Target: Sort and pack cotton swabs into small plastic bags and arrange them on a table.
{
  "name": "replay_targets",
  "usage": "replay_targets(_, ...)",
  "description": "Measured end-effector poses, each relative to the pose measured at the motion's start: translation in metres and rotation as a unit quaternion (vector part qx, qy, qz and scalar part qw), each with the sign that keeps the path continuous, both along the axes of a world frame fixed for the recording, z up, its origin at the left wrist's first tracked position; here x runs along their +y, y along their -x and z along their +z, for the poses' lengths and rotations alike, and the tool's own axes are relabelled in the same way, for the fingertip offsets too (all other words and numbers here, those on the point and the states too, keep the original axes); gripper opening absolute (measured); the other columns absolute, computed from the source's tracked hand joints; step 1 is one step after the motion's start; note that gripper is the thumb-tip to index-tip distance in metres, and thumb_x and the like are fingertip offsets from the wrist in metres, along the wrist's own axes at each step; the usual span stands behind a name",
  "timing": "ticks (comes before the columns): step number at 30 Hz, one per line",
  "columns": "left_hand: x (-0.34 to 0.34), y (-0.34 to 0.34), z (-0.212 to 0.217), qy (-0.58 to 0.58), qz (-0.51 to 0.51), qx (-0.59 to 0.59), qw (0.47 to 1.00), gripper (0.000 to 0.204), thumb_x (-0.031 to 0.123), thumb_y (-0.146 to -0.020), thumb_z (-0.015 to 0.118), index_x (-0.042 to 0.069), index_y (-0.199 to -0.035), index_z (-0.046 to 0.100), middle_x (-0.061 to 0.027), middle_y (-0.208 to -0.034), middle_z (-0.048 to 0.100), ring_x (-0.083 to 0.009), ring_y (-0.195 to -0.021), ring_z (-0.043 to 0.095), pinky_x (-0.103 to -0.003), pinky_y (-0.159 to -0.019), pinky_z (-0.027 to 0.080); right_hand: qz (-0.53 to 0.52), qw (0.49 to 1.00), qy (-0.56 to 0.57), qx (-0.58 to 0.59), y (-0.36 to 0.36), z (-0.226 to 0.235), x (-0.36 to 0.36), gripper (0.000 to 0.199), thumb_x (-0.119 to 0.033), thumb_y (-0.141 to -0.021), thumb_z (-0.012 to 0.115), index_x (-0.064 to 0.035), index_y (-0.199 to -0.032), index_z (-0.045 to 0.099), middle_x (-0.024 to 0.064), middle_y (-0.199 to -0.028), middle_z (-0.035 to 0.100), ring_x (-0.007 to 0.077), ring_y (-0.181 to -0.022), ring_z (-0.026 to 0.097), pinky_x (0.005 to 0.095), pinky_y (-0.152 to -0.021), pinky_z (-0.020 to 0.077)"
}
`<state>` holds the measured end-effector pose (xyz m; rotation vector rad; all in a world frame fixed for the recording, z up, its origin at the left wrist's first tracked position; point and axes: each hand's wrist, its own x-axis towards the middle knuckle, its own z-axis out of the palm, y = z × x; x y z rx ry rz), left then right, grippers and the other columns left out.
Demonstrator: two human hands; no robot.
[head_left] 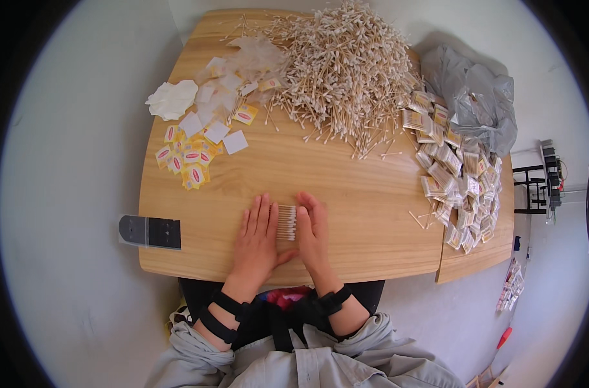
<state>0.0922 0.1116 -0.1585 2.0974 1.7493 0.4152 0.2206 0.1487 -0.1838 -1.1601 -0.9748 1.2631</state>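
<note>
Row between the hands: wooden-stemmed, white-tipped cotton swabs [287, 224], laid side by side on the pale wood-grain table [372, 213], lower centre of the frame.
Left hand [256, 234]: palm down at the left of the row, fingers straight and nearly together, index side beside the swabs.
Right hand [312, 234]: at the right end of the row, fingers loosely bent; whether they press on the swabs cannot be told.
Loose stock: large heap of identical swabs [346, 71], top centre.
Packed stock: small clear packets of swabs [459, 187], piled at the right beneath a crumpled grey plastic bag [475, 97].
Inserts: yellow-and-white square cards [191, 157], left of centre, below translucent plastic bags [252, 55].
Left margin: crumpled white sheet [171, 100], upper left; flat black strip in clear plastic [149, 233], at the table's left edge.
</note>
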Motion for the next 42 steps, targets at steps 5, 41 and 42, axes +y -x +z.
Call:
replay_targets(5, -0.001, -0.004, 0.002, 0.012, -0.006, 0.021, 1.000, 0.108, 0.045, -0.068, 0.079, -0.002, -0.148, 0.022, -0.0205, -0.157, 0.015, -0.0335, -0.147, 0.012, -0.051, -0.117, 0.013, 0.074, 0.937, -0.024, -0.340, -0.024, 0.020, 0.030, 0.018, -0.012, -0.078, 0.072, -0.0097, -0.096, 0.069, 0.0095, -0.088, 0.055, 0.0234, -0.082, 0.060, 0.0377, -0.066, 0.0499)
replay_targets(41, -0.002, -0.005, -0.002, -0.012, 0.011, 0.030, 0.999, 0.109, 0.049, -0.067, 0.078, -0.001, -0.148, 0.025, -0.0199, -0.157, 0.016, -0.0323, -0.147, 0.014, -0.047, -0.118, 0.012, 0.056, 0.981, -0.081, -0.167, -0.009, 0.001, 0.010, 0.025, -0.016, -0.099, 0.046, -0.0026, -0.113, 0.062, 0.0146, -0.110, 0.055, 0.0253, -0.102, 0.056, 0.0342, -0.088, 0.0464)
replay_targets(42, -0.002, -0.004, -0.002, 0.001, 0.013, 0.039, 0.999, 0.109, 0.048, -0.066, 0.078, -0.001, -0.147, 0.025, -0.0201, -0.157, 0.016, -0.0322, -0.147, 0.014, -0.046, -0.119, 0.013, 0.058, 0.981, -0.080, -0.165, 0.000, 0.003, 0.006, 0.025, -0.016, -0.099, 0.046, -0.0026, -0.113, 0.062, 0.0146, -0.110, 0.055, 0.0253, -0.102, 0.056, 0.0342, -0.088, 0.0464)
